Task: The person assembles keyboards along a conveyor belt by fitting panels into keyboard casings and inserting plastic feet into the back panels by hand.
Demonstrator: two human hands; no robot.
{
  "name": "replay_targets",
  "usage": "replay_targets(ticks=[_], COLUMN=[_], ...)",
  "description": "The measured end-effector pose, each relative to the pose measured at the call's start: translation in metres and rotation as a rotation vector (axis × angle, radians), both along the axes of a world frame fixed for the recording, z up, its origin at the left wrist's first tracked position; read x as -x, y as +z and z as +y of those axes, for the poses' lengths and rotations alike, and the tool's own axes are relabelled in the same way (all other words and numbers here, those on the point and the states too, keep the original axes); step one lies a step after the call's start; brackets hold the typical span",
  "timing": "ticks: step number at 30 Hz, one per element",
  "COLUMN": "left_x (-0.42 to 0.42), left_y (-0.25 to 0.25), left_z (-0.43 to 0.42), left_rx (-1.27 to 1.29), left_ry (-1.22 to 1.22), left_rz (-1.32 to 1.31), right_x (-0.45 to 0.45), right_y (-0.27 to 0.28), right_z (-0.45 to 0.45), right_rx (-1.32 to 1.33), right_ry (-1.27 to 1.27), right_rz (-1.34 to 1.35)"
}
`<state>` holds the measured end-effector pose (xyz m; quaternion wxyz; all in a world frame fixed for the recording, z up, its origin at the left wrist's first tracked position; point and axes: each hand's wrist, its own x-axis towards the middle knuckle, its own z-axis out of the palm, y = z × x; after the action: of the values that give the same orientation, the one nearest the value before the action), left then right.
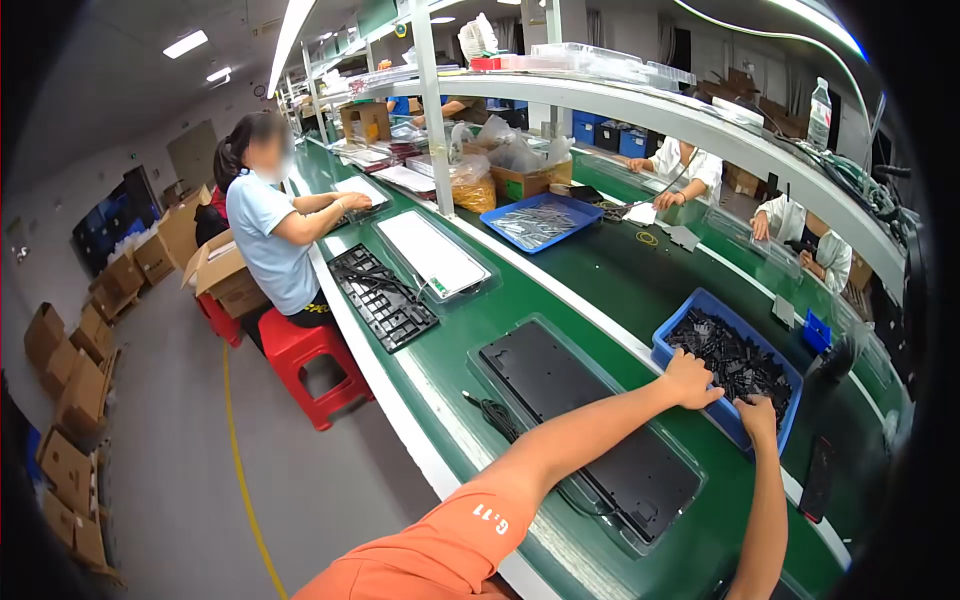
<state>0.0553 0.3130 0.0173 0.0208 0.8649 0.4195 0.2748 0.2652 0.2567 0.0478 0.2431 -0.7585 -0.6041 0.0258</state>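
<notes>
Both my hands are at a blue bin [663, 345] heaped with small black plastic pieces [728, 352]. My left hand [690, 380] is over the near side of the bin, its fingers curled at the pieces. Beside it, my right hand [757, 412] is closed at the bin's near right edge; whatever either hand pinches is too small to make out. Under my left forearm lies a black keyboard [545, 370], underside up, in a clear plastic tray [690, 462]. Its coiled black cable [492, 412] rests along the near side.
Further along the green bench lie a black keyboard frame [385, 298] and a white panel [430, 255] in clear plastic. A blue tray [540, 222] holds thin pale strips. A co-worker [270, 215] sits by a red stool [312, 360]; others work across the bench. A metal shelf post [433, 110] stands beyond.
</notes>
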Motion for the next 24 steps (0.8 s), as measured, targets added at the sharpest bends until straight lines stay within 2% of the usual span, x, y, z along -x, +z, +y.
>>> replay_targets(ticks=[1, 2, 7, 12, 16, 22, 24], left_x=[-0.003, -0.003, 0.023, 0.020, 0.020, 0.043, 0.057], left_y=[-0.002, -0.005, 0.002, 0.015, 0.019, 0.046, 0.042], left_z=[0.001, 0.004, 0.013, 0.009, 0.008, -0.040, -0.075], left_rx=[0.060, 0.065, 0.074, 0.147, 0.387, 0.456, 0.500], left_ry=[0.030, 0.027, -0.149, -0.214, -0.147, -0.238, -0.301], left_rz=[0.030, 0.039, -0.048, -0.254, -0.747, -0.897, -0.883], right_x=[-0.004, -0.007, 0.001, 0.001, -0.009, -0.009, -0.009], right_y=[-0.004, -0.010, -0.015, -0.013, -0.014, -0.016, -0.022], right_z=[0.004, 0.006, 0.000, 0.001, 0.006, 0.001, 0.003], right_rx=[0.126, 0.130, -0.014, -0.004, 0.094, 0.013, -0.125], right_ry=[-0.053, -0.056, -0.101, -0.171, -0.074, -0.046, -0.044], right_rz=[0.091, 0.100, 0.138, 0.097, 0.155, 0.179, 0.224])
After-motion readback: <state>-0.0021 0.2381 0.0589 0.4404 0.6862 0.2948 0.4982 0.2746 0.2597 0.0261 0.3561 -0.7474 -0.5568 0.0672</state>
